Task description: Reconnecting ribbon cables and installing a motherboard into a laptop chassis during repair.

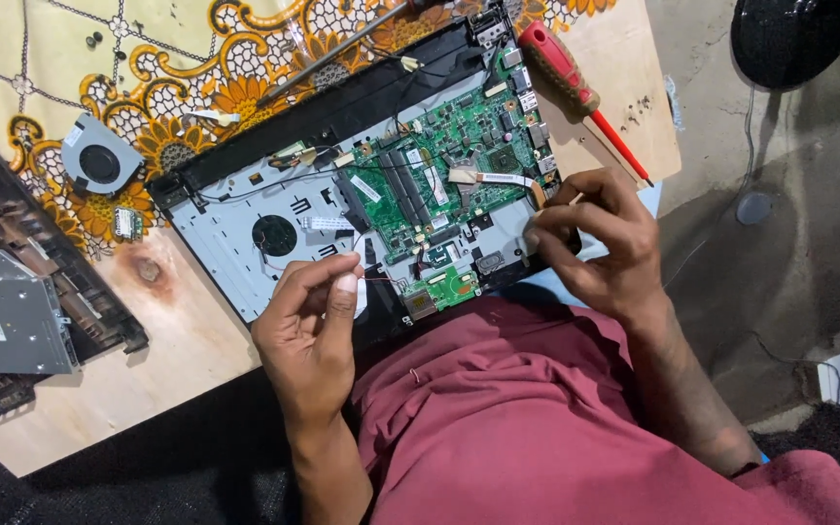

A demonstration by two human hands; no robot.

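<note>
While both hands pinch at one opened laptop (342, 209), left hand (311, 326) grips a thin wire, right hand (603, 243) a small stick; one green glossy circuit board (444, 165), one red-handled screwdriver (576, 92), one round fan (99, 160).

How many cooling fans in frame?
2. One loose grey round cooling fan lies on the patterned cloth at left; one black fan sits inside the opened laptop chassis. Others may be hidden.

Maroon shirt (537, 408), bare forearms, no gloves.
</note>
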